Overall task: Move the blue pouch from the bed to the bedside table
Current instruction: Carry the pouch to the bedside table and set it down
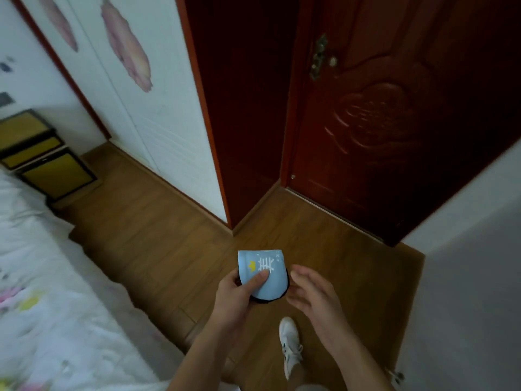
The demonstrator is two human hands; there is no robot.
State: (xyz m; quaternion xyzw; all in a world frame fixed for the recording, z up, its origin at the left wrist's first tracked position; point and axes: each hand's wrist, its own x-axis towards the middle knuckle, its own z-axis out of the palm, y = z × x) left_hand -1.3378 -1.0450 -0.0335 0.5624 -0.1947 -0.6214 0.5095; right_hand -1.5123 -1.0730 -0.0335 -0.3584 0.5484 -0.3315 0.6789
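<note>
The blue pouch (263, 273) is held upright over the wooden floor (158, 249), its straight top edge pointing away toward the dark red door (380, 122). It is pale blue with white lettering, a small yellow mark and a dark rounded lower rim. The left hand (239, 294) pinches its lower left, thumb on the front; the right hand (313, 294) hovers just beside it, fingers loosely spread.
</note>
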